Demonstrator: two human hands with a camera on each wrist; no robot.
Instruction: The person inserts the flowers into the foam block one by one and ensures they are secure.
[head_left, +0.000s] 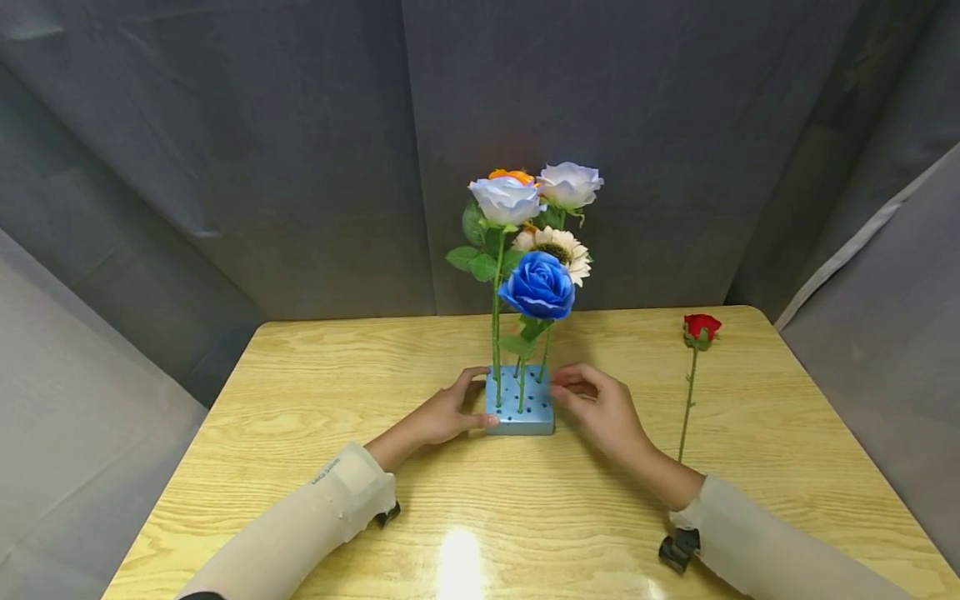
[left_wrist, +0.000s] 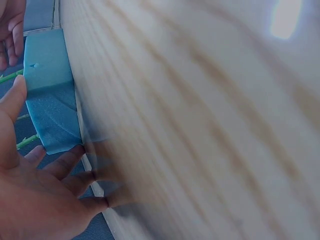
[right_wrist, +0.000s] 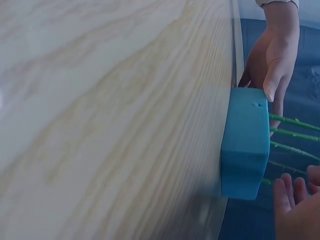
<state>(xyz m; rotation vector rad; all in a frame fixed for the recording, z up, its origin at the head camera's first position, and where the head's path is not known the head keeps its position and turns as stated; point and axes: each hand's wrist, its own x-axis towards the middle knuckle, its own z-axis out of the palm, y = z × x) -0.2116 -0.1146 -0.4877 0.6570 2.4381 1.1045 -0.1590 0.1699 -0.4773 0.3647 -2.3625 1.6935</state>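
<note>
A light-blue block [head_left: 520, 427] with holes in its top stands on the table, several artificial flowers upright in it. At the front is a blue rose [head_left: 538, 286], with a cream sunflower [head_left: 573, 254] behind. Above them are two white roses, one on the left [head_left: 504, 200] and one on the right [head_left: 572, 184], and a partly hidden orange flower [head_left: 512, 175]. My left hand [head_left: 446, 412] holds the block's left side, thumb at the front corner and fingers toward the back. Beside the right side, my right hand [head_left: 600, 410] has loosely bent fingers and nothing in them.
A red rose [head_left: 702, 328] lies on the wooden table [head_left: 337, 375] to the right, its stem pointing toward me and partly hidden behind my right forearm. Grey curtains [head_left: 300, 167] hang behind the table and at both sides.
</note>
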